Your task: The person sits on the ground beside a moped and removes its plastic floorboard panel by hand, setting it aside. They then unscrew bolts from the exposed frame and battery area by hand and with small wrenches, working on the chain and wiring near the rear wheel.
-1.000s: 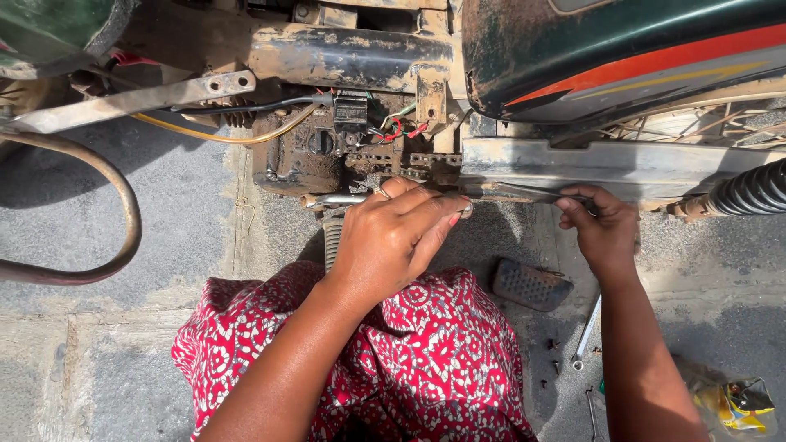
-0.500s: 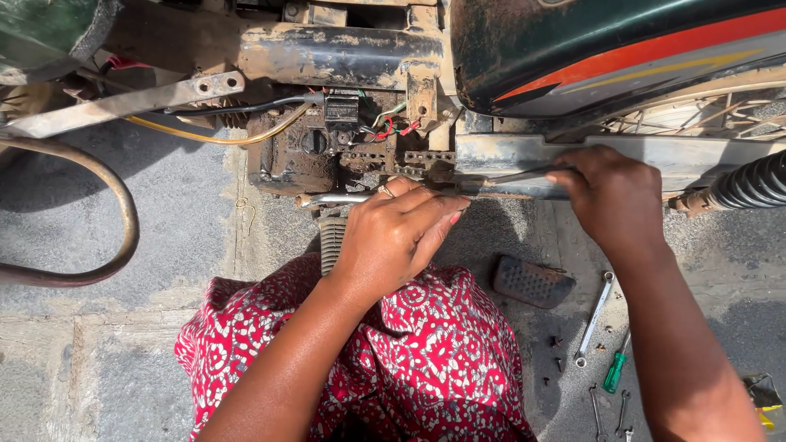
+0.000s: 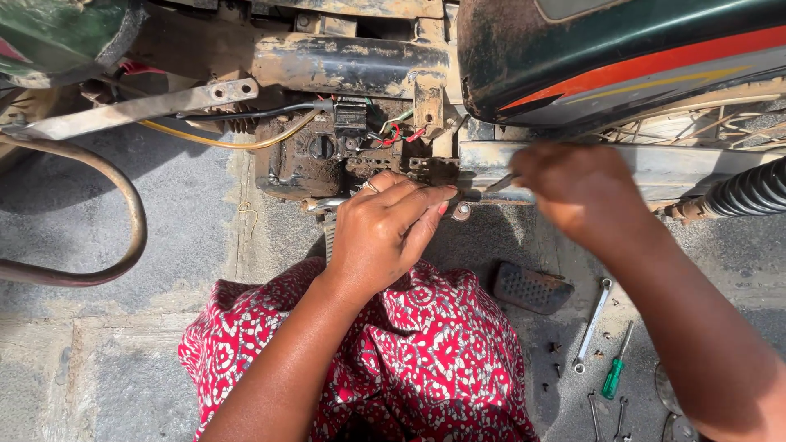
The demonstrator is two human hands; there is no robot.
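I look down at the underside of a grimy motorcycle frame (image 3: 352, 65). My left hand (image 3: 385, 233) is curled around a metal part below the engine block (image 3: 327, 155), with its fingertips beside a small round nut (image 3: 463, 211). My right hand (image 3: 577, 192) is blurred and closed on a thin metal tool (image 3: 501, 183) whose tip points left along the silver frame rail (image 3: 679, 164). What the left hand holds is mostly hidden by its fingers.
A curved exhaust pipe (image 3: 123, 213) loops at left. A black footrest rubber (image 3: 530, 288), a spanner (image 3: 593, 323), a green-handled screwdriver (image 3: 614, 375) and several loose screws lie on the concrete at right. A black shock spring (image 3: 749, 190) and dark fuel tank (image 3: 622, 49) sit at right. My red patterned lap (image 3: 368, 360) fills the bottom centre.
My right hand has slid left along the frame rail toward my left hand, bringing the thin tool with it. The left hand has stayed in place.
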